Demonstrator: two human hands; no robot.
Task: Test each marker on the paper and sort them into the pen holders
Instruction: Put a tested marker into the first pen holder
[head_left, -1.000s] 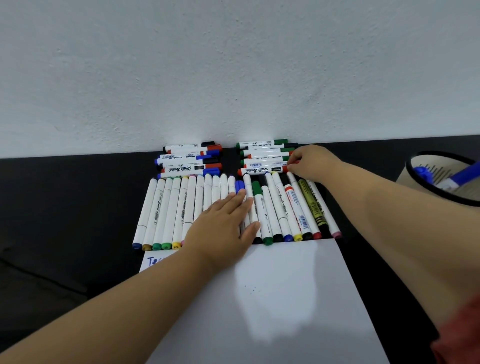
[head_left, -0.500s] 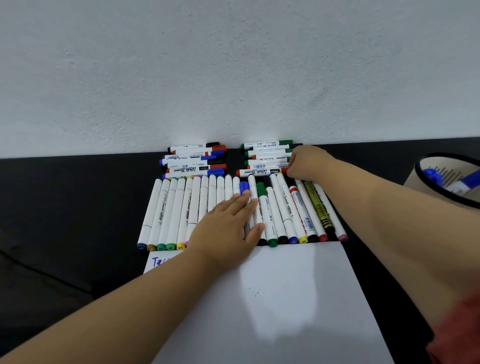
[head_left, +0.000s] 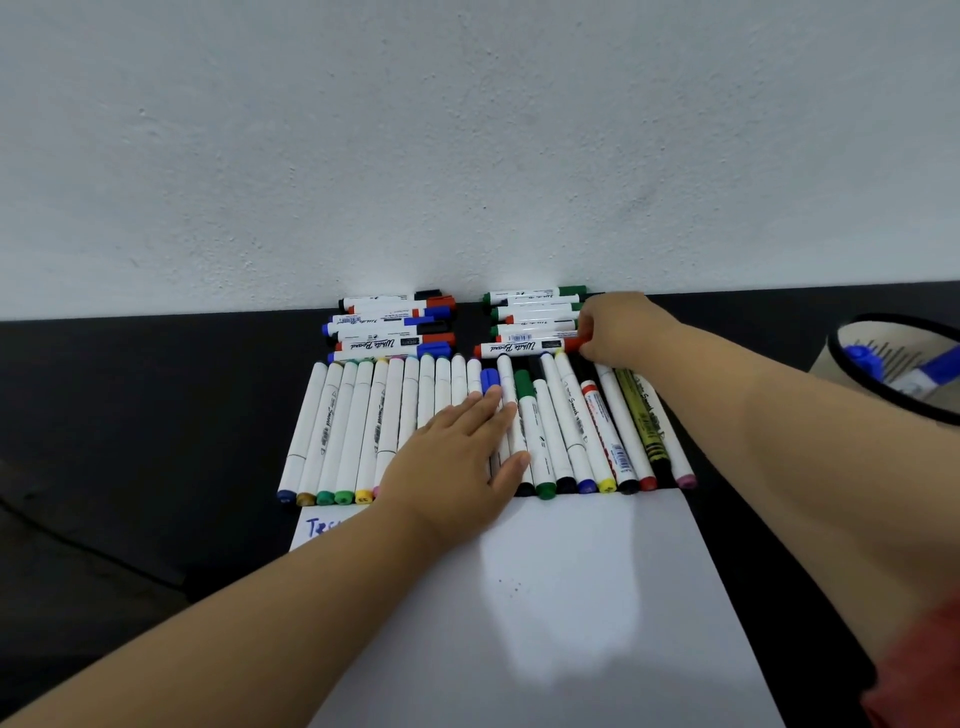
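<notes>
A long row of white markers (head_left: 358, 431) with coloured caps lies side by side on the black table, just beyond a white sheet of paper (head_left: 571, 597). Behind them two stacks of whiteboard markers rest against the wall, the left stack (head_left: 392, 325) and the right stack (head_left: 535, 319). My left hand (head_left: 457, 457) lies flat with straight fingers on the middle of the row. My right hand (head_left: 618, 327) pinches the red cap end of the front whiteboard marker (head_left: 519, 347) in the right stack. A beige pen holder (head_left: 841, 343) with a black rim stands at the right edge.
Blue-capped markers (head_left: 930, 369) sit inside the pen holder. Blue handwriting (head_left: 324, 526) shows at the paper's far left corner. The white wall (head_left: 467, 145) closes off the back of the table. A dark cable (head_left: 78, 545) runs across the table at the left.
My right hand has closed on the red end of the front whiteboard marker, which has shifted slightly left. My left hand stays pressed on the row.
</notes>
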